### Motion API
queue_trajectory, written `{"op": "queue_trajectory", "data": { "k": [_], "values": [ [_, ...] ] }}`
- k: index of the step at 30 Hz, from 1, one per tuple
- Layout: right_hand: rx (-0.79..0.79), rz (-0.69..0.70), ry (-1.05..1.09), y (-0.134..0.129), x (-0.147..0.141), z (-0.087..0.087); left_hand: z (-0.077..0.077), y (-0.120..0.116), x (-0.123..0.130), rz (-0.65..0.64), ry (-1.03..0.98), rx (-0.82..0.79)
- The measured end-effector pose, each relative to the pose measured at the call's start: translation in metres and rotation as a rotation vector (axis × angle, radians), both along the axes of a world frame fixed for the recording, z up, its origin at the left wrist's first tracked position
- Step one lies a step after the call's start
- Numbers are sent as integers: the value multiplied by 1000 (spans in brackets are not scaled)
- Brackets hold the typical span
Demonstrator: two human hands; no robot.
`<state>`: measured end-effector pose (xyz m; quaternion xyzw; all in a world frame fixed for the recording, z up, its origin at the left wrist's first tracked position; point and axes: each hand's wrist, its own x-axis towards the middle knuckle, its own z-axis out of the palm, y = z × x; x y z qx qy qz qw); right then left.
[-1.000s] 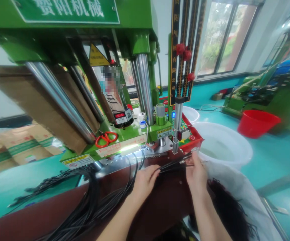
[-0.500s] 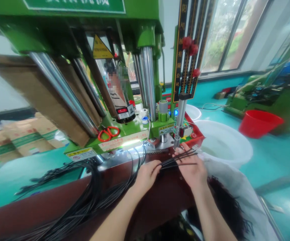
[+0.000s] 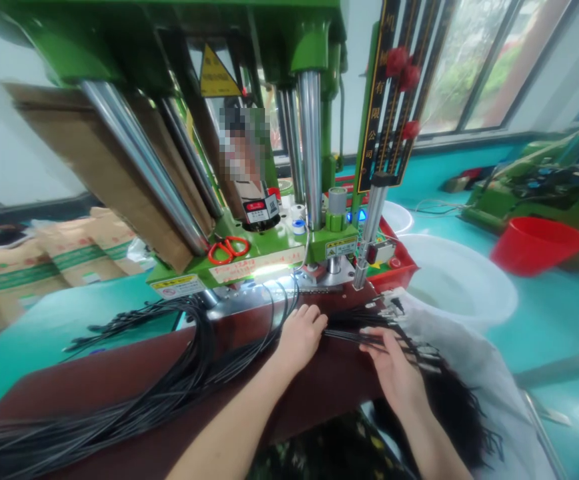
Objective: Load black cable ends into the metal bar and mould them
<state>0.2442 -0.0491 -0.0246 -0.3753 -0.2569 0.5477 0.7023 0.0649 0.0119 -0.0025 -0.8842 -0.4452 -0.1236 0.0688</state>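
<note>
Left hand pinches the black cables at the brown table's far edge. Right hand, fingers curled around cable ends, overhangs the right edge above the white sack.

Both forearms reach forward, left hand curled palm-down, right hand lower with fingers spread.

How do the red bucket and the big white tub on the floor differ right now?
The red plastic bucket is smaller, stands farther away by the green machinery and is blurred. The white round plastic tub is wider and shallower, right beside the white sack. Both stand upright on the teal floor, tops open.
</note>
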Motion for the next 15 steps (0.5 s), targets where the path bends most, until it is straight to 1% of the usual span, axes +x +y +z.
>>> {"op": "queue_trajectory", "data": {
  "k": [4,7,10,13,15],
  "values": [
    [8,2,23,1,0,5,-7,-1,1,52,-74,102],
    [9,25,45,1,1,5,-11,-2,0,83,-155,135],
    [5,24,58,0,1,4,-12,-2,2,110,-149,103],
    [11,4,55,0,1,3,-10,-2,6,133,-80,58],
    [11,5,45,0,1,3,-9,-1,8,123,-41,33]
  ]
}}
